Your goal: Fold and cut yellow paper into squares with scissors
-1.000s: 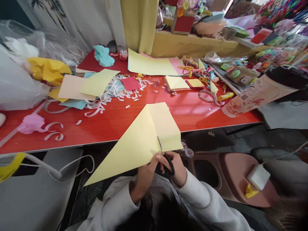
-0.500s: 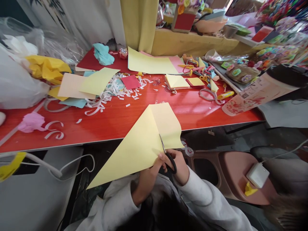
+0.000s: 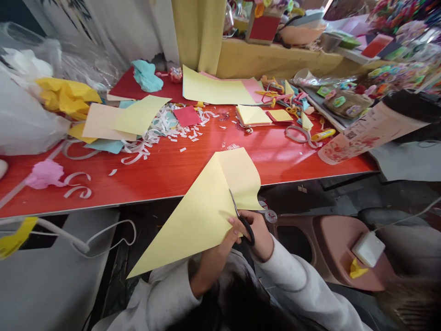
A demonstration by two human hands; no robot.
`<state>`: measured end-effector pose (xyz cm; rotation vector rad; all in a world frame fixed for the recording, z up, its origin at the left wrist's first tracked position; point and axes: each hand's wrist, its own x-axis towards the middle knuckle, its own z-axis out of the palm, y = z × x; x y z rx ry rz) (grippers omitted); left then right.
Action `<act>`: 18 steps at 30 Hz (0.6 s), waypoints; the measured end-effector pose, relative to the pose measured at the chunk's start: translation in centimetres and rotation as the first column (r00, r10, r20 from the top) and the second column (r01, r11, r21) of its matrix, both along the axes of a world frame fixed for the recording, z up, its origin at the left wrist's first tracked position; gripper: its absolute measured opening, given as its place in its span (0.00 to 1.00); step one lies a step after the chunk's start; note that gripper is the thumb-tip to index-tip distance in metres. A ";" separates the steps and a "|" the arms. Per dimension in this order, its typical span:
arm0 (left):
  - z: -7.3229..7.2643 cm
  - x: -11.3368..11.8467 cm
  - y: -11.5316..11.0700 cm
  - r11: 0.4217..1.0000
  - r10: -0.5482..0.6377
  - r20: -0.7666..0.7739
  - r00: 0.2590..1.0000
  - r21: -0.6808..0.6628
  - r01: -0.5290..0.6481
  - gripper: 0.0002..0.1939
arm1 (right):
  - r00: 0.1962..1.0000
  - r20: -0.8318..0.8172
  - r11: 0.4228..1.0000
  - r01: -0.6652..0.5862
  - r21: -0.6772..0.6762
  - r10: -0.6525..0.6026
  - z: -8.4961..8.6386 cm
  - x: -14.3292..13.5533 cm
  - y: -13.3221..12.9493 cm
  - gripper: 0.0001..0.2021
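Note:
A large sheet of pale yellow paper (image 3: 193,216), folded over into a triangle with a single-layer strip at its right, spans from my lap to the red table's front edge. My left hand (image 3: 231,236) pinches its lower right edge, thumb on top. In my right hand (image 3: 258,232) is a pair of scissors (image 3: 248,230) with black handles, my fingers wrapped through the loops. Their blades point up and away along the border between the triangle and the strip. The lower blade is hidden, apparently under the paper.
On the red table (image 3: 165,174) lie paper scraps (image 3: 161,126), stacked coloured sheets (image 3: 217,89), small yellow paper squares (image 3: 253,115) and a pink crumpled paper (image 3: 44,174). A tilted cup (image 3: 365,131) with a black lid stands at the right. A brown stool (image 3: 341,234) holds a white adapter (image 3: 368,249).
The paper's left tip has shifted slightly down and right. Both hands and the scissors have moved very slightly, the scissors staying at the same border of the paper.

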<state>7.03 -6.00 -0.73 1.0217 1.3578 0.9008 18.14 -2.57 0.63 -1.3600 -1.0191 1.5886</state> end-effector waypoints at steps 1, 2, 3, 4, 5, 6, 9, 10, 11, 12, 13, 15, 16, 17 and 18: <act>0.1 0.0 0.0 1.000 -0.007 0.004 1.000 0.001 0.007 0.15 | 1.000 0.011 1.000 -0.003 -0.005 0.003 0.1 0.0 0.1 0.20; 0.1 0.0 -0.1 1.000 -0.009 0.007 1.000 0.005 0.009 0.15 | 1.000 0.029 1.000 -0.006 -0.006 0.006 0.2 0.1 0.1 0.20; 0.2 0.0 -0.1 1.000 -0.011 0.007 1.000 0.009 0.011 0.15 | 0.999 0.053 1.000 -0.009 0.001 0.009 0.2 0.1 0.2 0.20; 0.3 0.0 -0.2 1.000 -0.010 0.006 1.000 0.010 0.010 0.15 | 0.997 0.076 1.000 -0.011 0.011 0.010 0.3 0.2 0.2 0.20; 0.4 0.0 -0.2 1.000 -0.007 0.003 1.000 0.007 0.007 0.15 | 0.995 0.096 1.000 -0.011 0.022 0.009 0.4 0.3 0.2 0.19; 0.5 0.0 -0.3 1.000 -0.002 0.001 1.000 0.001 0.002 0.15 | 0.994 0.110 1.000 -0.010 0.028 0.007 0.4 0.3 0.3 0.18; 0.7 0.0 -0.4 1.000 0.001 0.004 1.000 -0.014 -0.001 0.16 | 0.992 0.123 1.000 -0.011 0.020 0.008 0.6 0.5 0.3 0.17; 0.7 0.0 -0.5 1.000 -0.007 0.004 1.000 -0.019 0.007 0.16 | 0.992 0.127 1.000 -0.014 0.021 0.011 0.6 0.5 0.3 0.17; 0.6 0.0 -0.6 1.000 -0.015 0.002 1.000 -0.025 0.015 0.16 | 0.991 0.135 0.999 -0.019 0.028 0.015 0.6 0.6 0.3 0.17; 0.6 0.0 -0.6 0.999 -0.020 -0.002 1.000 -0.029 0.020 0.16 | 0.989 0.145 0.999 -0.025 0.039 0.019 0.5 0.6 0.3 0.16; 0.6 0.0 -0.7 0.999 -0.022 -0.005 1.000 -0.032 0.022 0.16 | 0.988 0.154 0.998 -0.031 0.053 0.022 0.5 0.6 0.3 0.16; 0.6 0.0 -0.8 0.999 -0.028 -0.006 1.000 -0.032 0.027 0.16 | 0.987 0.155 0.997 -0.041 0.069 0.030 0.3 0.7 0.3 0.16; 0.6 0.1 -0.8 0.999 -0.032 -0.009 0.999 -0.029 0.032 0.16 | 0.989 0.146 0.997 -0.044 0.069 0.034 0.2 0.8 0.3 0.16; 0.7 0.1 -0.8 0.999 -0.040 -0.013 0.999 -0.026 0.039 0.17 | 0.990 0.135 0.997 -0.045 0.067 0.036 0.1 0.8 0.3 0.16; 0.8 0.1 -0.8 0.999 -0.046 -0.018 0.999 -0.021 0.046 0.17 | 0.991 0.128 0.997 -0.044 0.062 0.036 0.0 0.8 0.3 0.16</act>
